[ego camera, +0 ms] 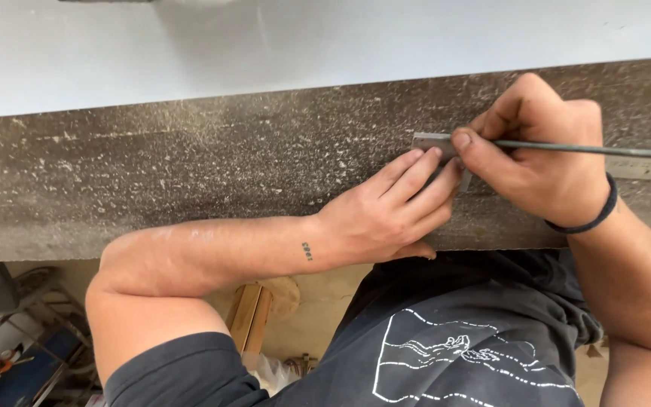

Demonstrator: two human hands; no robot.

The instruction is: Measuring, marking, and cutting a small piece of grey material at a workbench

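My left hand lies flat on a dusty dark slab, its fingertips pressing on the end of a metal ruler. The ruler runs to the right along the slab, partly hidden under my right hand. My right hand pinches a thin metal rod between thumb and fingers, with the rod's tip at the ruler's end and its shaft reaching to the right edge of the view. A black band sits on my right wrist.
A pale grey surface lies beyond the slab. Below the slab's near edge, a wooden piece and a metal frame with tools stand on the floor at lower left. My dark shirt fills the lower middle.
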